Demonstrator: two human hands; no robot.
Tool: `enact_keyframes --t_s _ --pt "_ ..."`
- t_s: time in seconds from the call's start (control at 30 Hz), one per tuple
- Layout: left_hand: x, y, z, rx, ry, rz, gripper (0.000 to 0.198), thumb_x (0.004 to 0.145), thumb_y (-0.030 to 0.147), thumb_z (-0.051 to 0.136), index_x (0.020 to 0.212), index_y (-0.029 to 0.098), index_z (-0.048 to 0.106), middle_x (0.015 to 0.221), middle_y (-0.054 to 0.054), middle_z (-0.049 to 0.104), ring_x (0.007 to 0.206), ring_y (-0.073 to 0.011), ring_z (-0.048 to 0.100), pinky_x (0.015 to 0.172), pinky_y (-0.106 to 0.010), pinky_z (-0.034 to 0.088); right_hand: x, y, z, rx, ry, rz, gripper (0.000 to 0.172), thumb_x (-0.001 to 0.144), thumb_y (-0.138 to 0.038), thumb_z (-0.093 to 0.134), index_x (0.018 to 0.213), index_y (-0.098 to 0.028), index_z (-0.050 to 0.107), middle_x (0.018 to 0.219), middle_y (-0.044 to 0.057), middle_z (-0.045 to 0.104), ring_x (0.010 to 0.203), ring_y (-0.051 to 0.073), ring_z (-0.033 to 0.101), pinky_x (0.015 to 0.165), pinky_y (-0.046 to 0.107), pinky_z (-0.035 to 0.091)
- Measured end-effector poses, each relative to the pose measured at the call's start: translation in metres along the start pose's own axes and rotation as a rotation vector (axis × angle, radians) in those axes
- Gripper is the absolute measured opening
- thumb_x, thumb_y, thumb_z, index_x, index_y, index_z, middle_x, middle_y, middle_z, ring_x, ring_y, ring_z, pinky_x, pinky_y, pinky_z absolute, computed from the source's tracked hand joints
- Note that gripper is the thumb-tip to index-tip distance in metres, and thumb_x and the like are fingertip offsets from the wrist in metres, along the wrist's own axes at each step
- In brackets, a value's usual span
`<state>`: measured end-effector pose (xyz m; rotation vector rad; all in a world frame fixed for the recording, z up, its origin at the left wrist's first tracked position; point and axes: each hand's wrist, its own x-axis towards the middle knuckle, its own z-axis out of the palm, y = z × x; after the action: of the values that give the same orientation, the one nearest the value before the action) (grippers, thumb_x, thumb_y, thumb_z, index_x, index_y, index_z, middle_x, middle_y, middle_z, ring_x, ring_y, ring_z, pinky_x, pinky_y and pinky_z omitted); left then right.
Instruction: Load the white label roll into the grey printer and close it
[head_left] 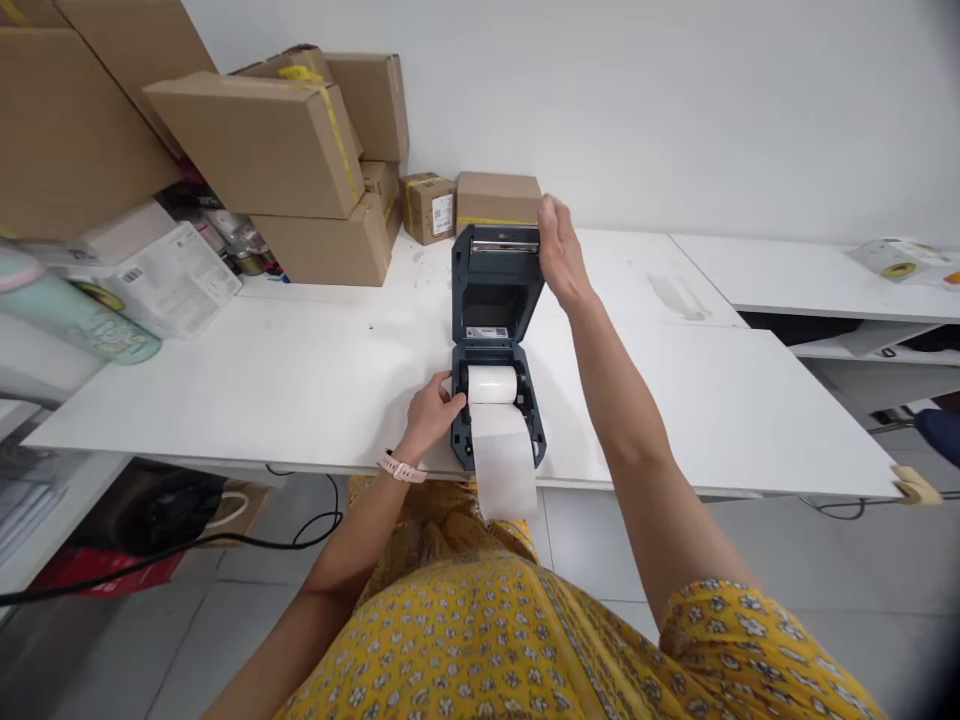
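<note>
A dark blue-grey label printer stands on the white table near its front edge, its lid raised. Inside the base lies a white label roll, and a loose strip of labels runs forward over the front and hangs past the table edge. My left hand is closed on the left side of the base, thumb on the rim beside the roll. With my right hand I grip the upper right edge of the lid; part of the fingers is hidden behind it.
Cardboard boxes are stacked at the back left, with smaller boxes behind the printer. A mint-green bottle and a white carton are at the left. Black cables run below the table edge.
</note>
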<state>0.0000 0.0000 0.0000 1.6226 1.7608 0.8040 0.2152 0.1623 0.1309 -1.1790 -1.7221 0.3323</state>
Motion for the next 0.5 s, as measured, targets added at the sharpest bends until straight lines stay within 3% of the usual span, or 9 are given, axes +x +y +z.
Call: enact_keyframes --t_s 0.07,0.13,0.17,0.23,0.3,0.33,0.4,0.5 --pt "0.002 0.004 -0.002 0.069 -0.033 -0.008 0.056 0.083 0.032 0.056 0.137 0.015 0.058 0.073 -0.002 0.067 0.075 -0.0232 0.064 0.071 -0.033 0.046 -0.024 -0.018 -0.01 -0.014 0.173 -0.051 0.066 0.1 -0.071 0.024 0.148 -0.028 0.036 0.152 0.012 0.047 0.137 0.029 0.052 0.112 0.049 0.044" --pt "0.004 0.007 -0.002 0.136 -0.058 -0.007 0.055 0.084 0.032 0.055 0.137 0.017 0.057 0.071 -0.002 0.068 0.073 -0.0249 0.065 0.068 -0.033 0.045 -0.056 -0.032 -0.02 -0.03 0.27 -0.13 0.053 0.102 -0.064 0.03 0.138 -0.028 0.047 0.14 0.011 0.057 0.127 0.026 0.057 0.109 0.045 0.047" --pt "0.005 0.008 -0.002 0.172 -0.062 -0.009 0.055 0.084 0.032 0.055 0.137 0.018 0.057 0.073 -0.003 0.07 0.074 -0.0261 0.066 0.068 -0.033 0.045 -0.072 -0.035 -0.023 -0.036 0.178 -0.16 0.048 0.102 -0.061 0.033 0.128 -0.027 0.054 0.128 0.01 0.064 0.119 0.026 0.062 0.104 0.044 0.05" --pt "0.008 0.009 -0.002 0.239 -0.062 -0.014 0.054 0.083 0.031 0.056 0.136 0.018 0.057 0.081 -0.006 0.073 0.08 -0.0288 0.069 0.069 -0.034 0.046 -0.097 -0.034 -0.024 -0.067 -0.223 -0.192 0.038 0.1 -0.056 0.044 0.114 -0.025 0.061 0.112 0.007 0.07 0.106 0.026 0.067 0.094 0.043 0.053" --pt "0.009 0.011 -0.001 0.283 -0.06 -0.012 0.053 0.083 0.029 0.057 0.134 0.019 0.056 0.088 -0.009 0.074 0.086 -0.0313 0.07 0.071 -0.035 0.047 -0.109 -0.026 -0.018 -0.149 -0.643 -0.176 0.034 0.093 -0.049 0.058 0.116 -0.025 0.062 0.116 0.007 0.072 0.105 0.029 0.068 0.09 0.044 0.054" --pt "0.01 0.011 -0.001 0.294 -0.062 -0.01 0.052 0.083 0.028 0.057 0.134 0.018 0.056 0.089 -0.009 0.075 0.088 -0.0322 0.07 0.072 -0.036 0.047 -0.111 -0.021 -0.012 -0.208 -0.789 -0.154 0.038 0.089 -0.046 0.063 0.121 -0.025 0.061 0.12 0.009 0.071 0.108 0.031 0.068 0.091 0.045 0.053" --pt "0.01 0.013 -0.001 0.311 -0.07 -0.01 0.053 0.083 0.027 0.056 0.135 0.018 0.054 0.091 -0.01 0.075 0.091 -0.0332 0.071 0.074 -0.037 0.048 -0.108 -0.012 0.003 -0.336 -0.975 -0.112 0.054 0.082 -0.045 0.069 0.131 -0.026 0.057 0.125 0.011 0.07 0.112 0.037 0.066 0.092 0.049 0.052" --pt "0.009 0.016 -0.002 0.348 -0.078 -0.02 0.053 0.084 0.027 0.054 0.136 0.017 0.053 0.094 -0.011 0.076 0.097 -0.0339 0.071 0.077 -0.037 0.049 -0.099 -0.005 0.028 -0.453 -1.144 -0.072 0.076 0.073 -0.05 0.077 0.14 -0.026 0.052 0.124 0.014 0.071 0.115 0.042 0.065 0.094 0.051 0.051"
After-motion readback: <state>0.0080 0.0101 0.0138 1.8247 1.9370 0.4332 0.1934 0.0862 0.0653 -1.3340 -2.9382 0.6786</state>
